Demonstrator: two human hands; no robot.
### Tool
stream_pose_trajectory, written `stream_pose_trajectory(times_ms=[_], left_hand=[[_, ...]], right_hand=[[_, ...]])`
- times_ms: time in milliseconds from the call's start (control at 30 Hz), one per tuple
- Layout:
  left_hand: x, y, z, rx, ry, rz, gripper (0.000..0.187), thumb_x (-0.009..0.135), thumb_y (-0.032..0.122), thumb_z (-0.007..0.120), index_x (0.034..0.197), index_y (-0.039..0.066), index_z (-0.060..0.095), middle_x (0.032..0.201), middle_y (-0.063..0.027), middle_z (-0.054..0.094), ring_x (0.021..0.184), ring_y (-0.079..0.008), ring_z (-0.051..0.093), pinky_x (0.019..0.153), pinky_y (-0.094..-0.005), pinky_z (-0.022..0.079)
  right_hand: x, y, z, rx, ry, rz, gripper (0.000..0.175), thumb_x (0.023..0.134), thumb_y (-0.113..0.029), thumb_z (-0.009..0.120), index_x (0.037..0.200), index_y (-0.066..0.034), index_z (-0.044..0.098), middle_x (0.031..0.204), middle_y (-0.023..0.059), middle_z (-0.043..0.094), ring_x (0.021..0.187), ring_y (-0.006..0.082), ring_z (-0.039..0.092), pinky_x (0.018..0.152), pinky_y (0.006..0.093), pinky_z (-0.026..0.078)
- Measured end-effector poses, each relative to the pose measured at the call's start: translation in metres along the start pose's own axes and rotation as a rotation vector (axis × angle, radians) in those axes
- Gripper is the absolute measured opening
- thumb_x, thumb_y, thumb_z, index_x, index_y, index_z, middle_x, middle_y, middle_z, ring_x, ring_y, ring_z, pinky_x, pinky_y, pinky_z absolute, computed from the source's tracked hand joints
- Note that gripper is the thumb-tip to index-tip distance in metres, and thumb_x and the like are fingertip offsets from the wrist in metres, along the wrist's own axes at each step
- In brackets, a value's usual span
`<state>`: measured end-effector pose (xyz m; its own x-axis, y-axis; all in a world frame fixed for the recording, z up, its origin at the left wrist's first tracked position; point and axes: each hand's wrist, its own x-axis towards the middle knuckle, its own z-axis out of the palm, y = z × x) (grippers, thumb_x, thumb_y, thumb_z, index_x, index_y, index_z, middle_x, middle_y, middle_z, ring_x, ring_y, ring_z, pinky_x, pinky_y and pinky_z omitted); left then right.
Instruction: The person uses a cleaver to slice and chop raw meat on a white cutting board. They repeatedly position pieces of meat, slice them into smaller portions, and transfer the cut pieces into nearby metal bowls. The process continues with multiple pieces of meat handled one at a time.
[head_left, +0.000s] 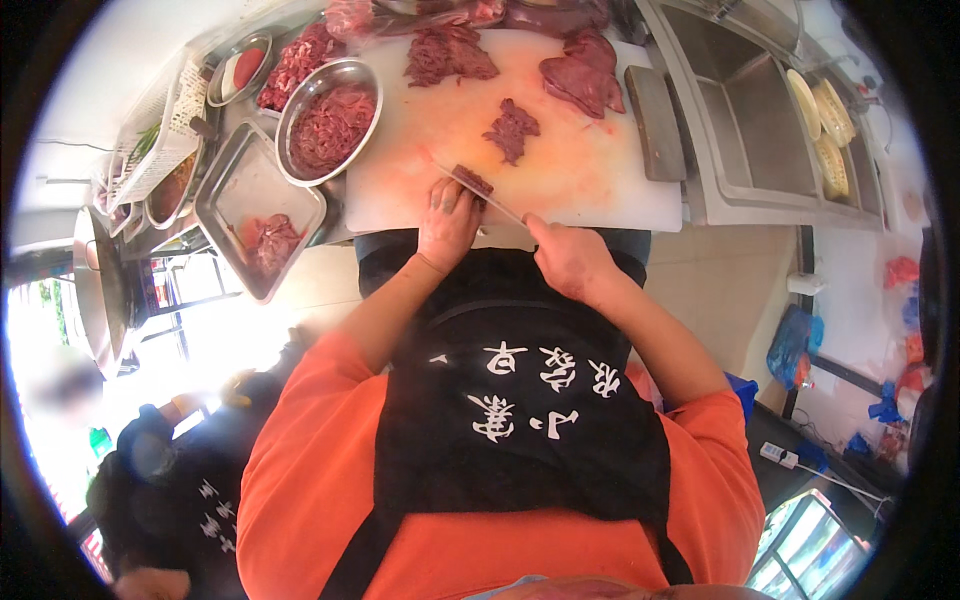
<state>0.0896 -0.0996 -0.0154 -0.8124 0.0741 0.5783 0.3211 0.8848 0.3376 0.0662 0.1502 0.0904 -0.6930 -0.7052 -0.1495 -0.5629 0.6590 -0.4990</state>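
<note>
My right hand (571, 253) grips the handle of a kitchen knife (491, 199), whose blade slants up and left across a small piece of dark red meat (474, 180). Bent fingers of my left hand (452, 214) press on that piece from the left, close beside the blade. Both hands are at the near edge of a large white cutting board (390, 202). Just beyond the blade lies a small pile of sliced meat (512, 131). Farther back on the board are a larger heap of cut meat (446, 56) and a smooth dark red slab of meat (583, 75).
Left of the board stand a steel bowl of sliced meat (334, 127), a steel tray (225, 169) holding a pale piece, and a white plastic basket (176, 105). A dark rectangular block (654, 124) lies at the board's right edge, beside a steel sink (757, 120). Another person (187, 465) is at lower left.
</note>
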Motion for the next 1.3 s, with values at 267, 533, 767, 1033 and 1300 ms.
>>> stream_pose_trajectory(times_ms=[267, 533, 767, 1033, 1300], left_hand=[[0.002, -0.002, -0.002, -0.035, -0.008, 0.032, 0.034, 0.086, 0.008, 0.074, 0.120, 0.004, 0.069, 0.128, -0.0128, 0.059, 0.127, -0.0370, 0.055, 0.111, -0.0516, 0.046], [-0.007, 0.002, -0.007, -0.090, -0.014, -0.014, 0.031, 0.091, 0.003, 0.070, 0.122, -0.001, 0.068, 0.127, -0.0163, 0.062, 0.123, -0.0406, 0.058, 0.109, -0.0511, 0.048], [-0.009, -0.001, -0.002, -0.046, -0.017, 0.017, 0.035, 0.091, 0.005, 0.072, 0.126, 0.000, 0.068, 0.132, -0.0187, 0.060, 0.128, -0.0433, 0.055, 0.110, -0.0526, 0.046], [-0.013, -0.005, 0.002, 0.011, -0.026, 0.033, 0.039, 0.089, 0.004, 0.073, 0.127, -0.001, 0.068, 0.134, -0.0210, 0.058, 0.129, -0.0443, 0.054, 0.110, -0.0538, 0.046], [-0.010, -0.006, -0.001, -0.071, -0.005, 0.044, 0.038, 0.086, 0.001, 0.073, 0.124, -0.001, 0.069, 0.135, -0.0186, 0.060, 0.130, -0.0414, 0.055, 0.109, -0.0527, 0.047]], right_hand=[[0.058, 0.009, 0.038, -0.048, 0.193, -0.103, 0.025, 0.094, -0.013, 0.060, 0.118, -0.0058, 0.055, 0.085, 0.0185, 0.070, 0.076, 0.0409, 0.070, 0.066, 0.0536, 0.055], [0.060, 0.056, -0.005, 0.646, 0.100, 0.195, 0.035, 0.097, -0.015, 0.059, 0.131, -0.0044, 0.058, 0.080, 0.0112, 0.064, 0.059, 0.0256, 0.064, 0.054, 0.0404, 0.051], [0.011, 0.003, 0.025, -0.118, 0.064, -0.040, 0.049, 0.096, -0.016, 0.062, 0.142, -0.0050, 0.051, 0.098, 0.0238, 0.070, 0.085, 0.0451, 0.072, 0.071, 0.0555, 0.057], [-0.019, -0.003, 0.015, -0.128, 0.018, 0.002, 0.044, 0.099, -0.013, 0.052, 0.142, -0.0036, 0.050, 0.097, 0.0233, 0.070, 0.083, 0.0454, 0.072, 0.069, 0.0548, 0.056], [0.038, 0.005, 0.031, -0.007, 0.106, -0.050, 0.041, 0.096, -0.016, 0.059, 0.135, -0.0066, 0.052, 0.091, 0.0224, 0.070, 0.086, 0.0456, 0.071, 0.072, 0.0577, 0.055]])
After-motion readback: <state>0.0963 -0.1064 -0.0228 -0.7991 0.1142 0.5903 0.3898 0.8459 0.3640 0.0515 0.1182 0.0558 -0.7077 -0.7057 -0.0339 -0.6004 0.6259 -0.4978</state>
